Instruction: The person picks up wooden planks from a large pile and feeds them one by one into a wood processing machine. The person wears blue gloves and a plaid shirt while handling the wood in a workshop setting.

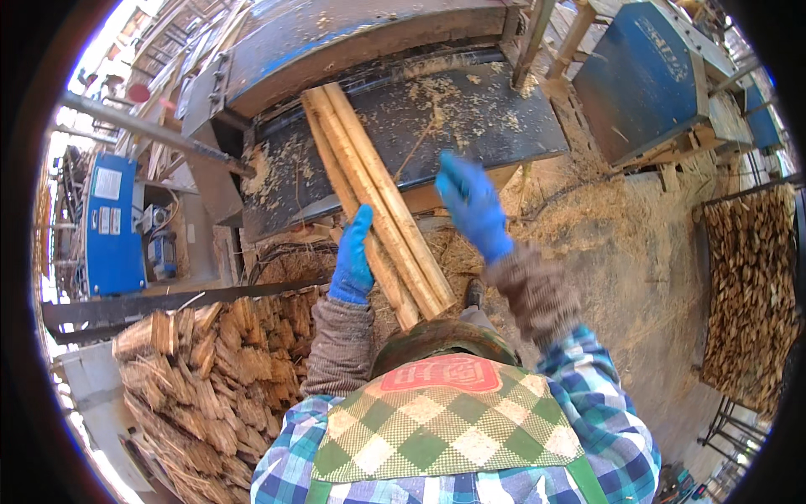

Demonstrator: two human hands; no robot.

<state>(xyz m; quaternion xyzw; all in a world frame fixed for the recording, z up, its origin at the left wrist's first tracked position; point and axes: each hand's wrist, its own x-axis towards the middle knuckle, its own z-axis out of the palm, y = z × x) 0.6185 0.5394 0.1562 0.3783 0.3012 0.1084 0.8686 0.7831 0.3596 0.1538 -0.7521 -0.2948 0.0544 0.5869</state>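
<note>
- At the centre of the view, a bundle of long, narrow, pale-yellow wooden strips [382, 197] lies aslant; at least 3 strips can be told apart, and the leftmost has a rough, brownish face.
- Far end of the bundle rests on a flat, dark metal machine bed [525, 139]; near end overhangs the front edge and reaches close to the person's head.
- Left hand [353, 259], in a blue glove, is closed against the left side of the bundle; part of the grip is hidden by the wood.
- Right hand [475, 206], in a matching blue glove, is raised to the right of the bundle, apart from it. Motion blur: how far its fingers are curled cannot be told.
- Bed carries scattered pale wood shavings [445, 92]. Behind it spans a wide metal housing [369, 52] with worn blue paint.
- Person wears a camouflage cap with a green-and-white checked neck flap [445, 441], a blue-and-white plaid shirt [609, 412] and brown ribbed oversleeves [342, 346].
- Lower left: a large stack of rough brown wood pieces [222, 378].
- Far left: an upright blue metal cabinet [112, 256].
- Upper right: a blue angular machine casing [634, 88].
- Far right: a 2nd wood stack [750, 294], beside a debris-strewn floor [625, 260].
</note>
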